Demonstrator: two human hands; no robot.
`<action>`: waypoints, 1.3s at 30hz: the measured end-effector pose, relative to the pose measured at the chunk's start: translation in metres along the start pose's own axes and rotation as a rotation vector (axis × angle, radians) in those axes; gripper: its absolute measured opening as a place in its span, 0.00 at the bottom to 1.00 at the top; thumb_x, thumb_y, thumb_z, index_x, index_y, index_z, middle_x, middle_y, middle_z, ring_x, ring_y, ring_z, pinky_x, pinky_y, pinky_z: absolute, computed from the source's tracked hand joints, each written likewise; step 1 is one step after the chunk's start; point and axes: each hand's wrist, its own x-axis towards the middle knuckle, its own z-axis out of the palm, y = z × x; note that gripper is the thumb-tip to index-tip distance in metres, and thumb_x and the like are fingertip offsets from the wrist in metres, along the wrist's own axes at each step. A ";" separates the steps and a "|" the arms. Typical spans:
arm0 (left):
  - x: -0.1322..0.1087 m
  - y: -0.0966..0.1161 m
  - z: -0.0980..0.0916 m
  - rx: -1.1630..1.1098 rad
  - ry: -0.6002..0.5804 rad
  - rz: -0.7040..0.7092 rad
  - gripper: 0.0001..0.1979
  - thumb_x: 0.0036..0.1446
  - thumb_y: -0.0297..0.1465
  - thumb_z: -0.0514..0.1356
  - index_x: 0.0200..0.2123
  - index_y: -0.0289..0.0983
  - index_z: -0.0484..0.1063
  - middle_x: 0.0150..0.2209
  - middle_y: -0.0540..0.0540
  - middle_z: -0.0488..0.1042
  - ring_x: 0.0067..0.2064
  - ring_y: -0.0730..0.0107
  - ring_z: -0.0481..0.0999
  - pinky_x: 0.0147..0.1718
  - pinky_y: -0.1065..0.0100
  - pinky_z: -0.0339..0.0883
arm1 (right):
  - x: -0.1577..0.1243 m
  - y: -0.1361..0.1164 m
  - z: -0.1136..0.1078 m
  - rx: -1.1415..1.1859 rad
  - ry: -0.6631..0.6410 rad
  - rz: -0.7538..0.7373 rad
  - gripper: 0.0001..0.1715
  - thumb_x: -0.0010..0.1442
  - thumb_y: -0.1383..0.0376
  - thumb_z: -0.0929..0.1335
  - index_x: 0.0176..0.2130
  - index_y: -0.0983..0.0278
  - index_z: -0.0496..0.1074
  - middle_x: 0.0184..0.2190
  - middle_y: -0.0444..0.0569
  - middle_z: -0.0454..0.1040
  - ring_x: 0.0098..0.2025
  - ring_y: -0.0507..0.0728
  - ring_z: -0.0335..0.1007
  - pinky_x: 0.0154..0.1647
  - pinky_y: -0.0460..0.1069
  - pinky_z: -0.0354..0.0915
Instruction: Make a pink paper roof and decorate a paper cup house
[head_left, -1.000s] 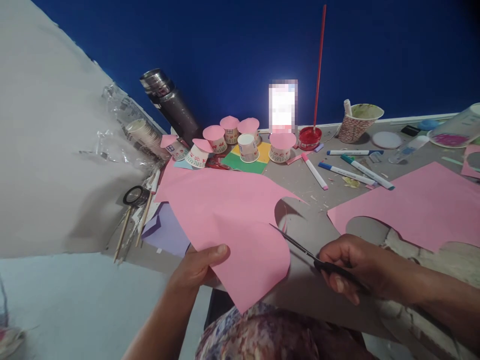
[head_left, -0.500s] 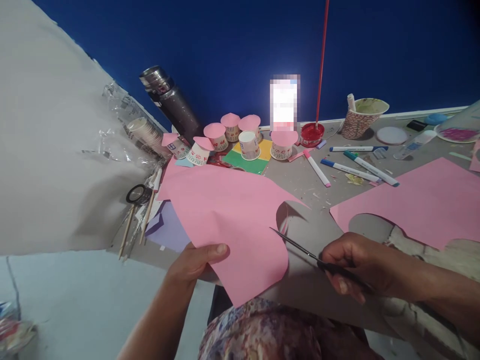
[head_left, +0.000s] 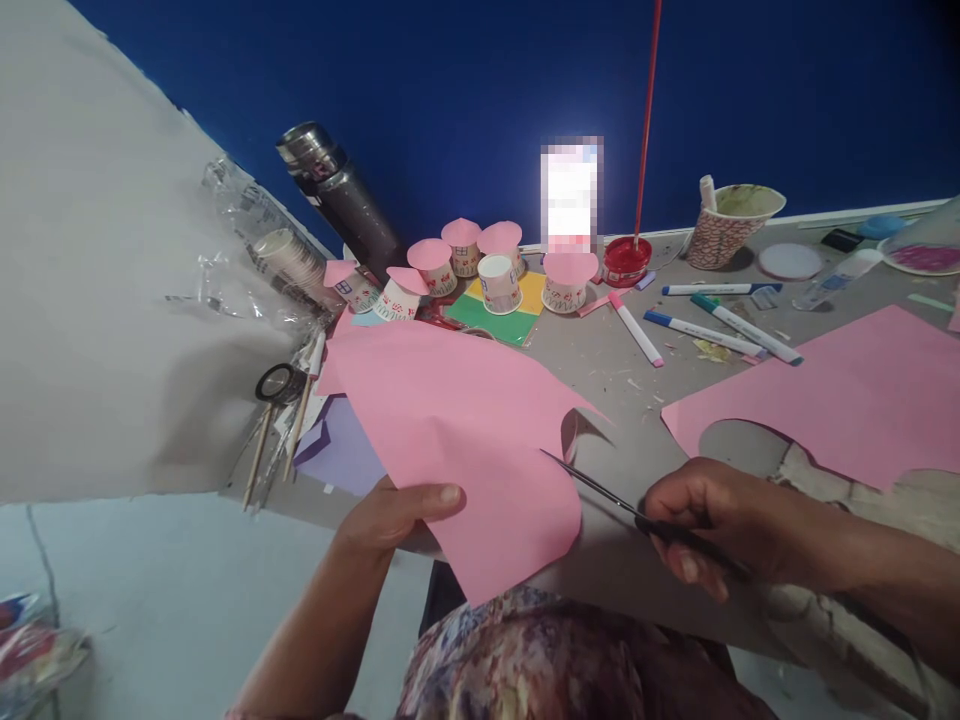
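My left hand (head_left: 397, 515) pinches the near edge of a large pink paper sheet (head_left: 457, 420), thumb on top, holding it just above the grey table (head_left: 622, 470). My right hand (head_left: 701, 520) is closed around the handles of black scissors (head_left: 600, 492). The blades point left and their tips sit in the sheet's curved right edge, below a rounded notch cut into the paper.
A second pink sheet (head_left: 832, 395) with cut-outs lies at right. Several paper cups with pink roofs (head_left: 499, 275), markers (head_left: 705, 330), a red paint pot with stick (head_left: 626, 260), a patterned cup (head_left: 724, 230), a steel flask (head_left: 337, 200), tape roll (head_left: 275, 382) and wooden sticks (head_left: 259, 450) crowd the back and left.
The scissor blades have stayed at the sheet's right edge, while the view has tilted down a little, so the table items sit higher in the picture.
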 end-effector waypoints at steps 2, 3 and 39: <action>0.003 0.000 -0.003 -0.004 -0.037 0.004 0.32 0.42 0.34 0.78 0.53 0.33 0.82 0.41 0.38 0.88 0.46 0.40 0.87 0.41 0.55 0.83 | 0.001 0.003 -0.001 -0.007 -0.008 -0.020 0.12 0.49 0.70 0.64 0.25 0.64 0.78 0.20 0.42 0.76 0.20 0.48 0.67 0.22 0.43 0.56; 0.005 -0.001 -0.005 -0.005 -0.055 0.008 0.32 0.42 0.35 0.78 0.53 0.33 0.82 0.40 0.39 0.88 0.45 0.41 0.87 0.40 0.55 0.83 | 0.002 0.005 -0.002 -0.006 -0.010 -0.035 0.13 0.49 0.70 0.64 0.25 0.64 0.78 0.20 0.42 0.76 0.20 0.48 0.66 0.22 0.43 0.55; 0.102 0.026 0.046 0.000 -0.203 0.049 0.20 0.46 0.35 0.76 0.41 0.32 0.81 0.34 0.41 0.85 0.32 0.56 0.84 0.33 0.62 0.79 | -0.048 -0.017 -0.050 -0.238 0.275 0.027 0.20 0.58 0.55 0.76 0.26 0.65 0.71 0.18 0.40 0.71 0.19 0.46 0.57 0.19 0.42 0.49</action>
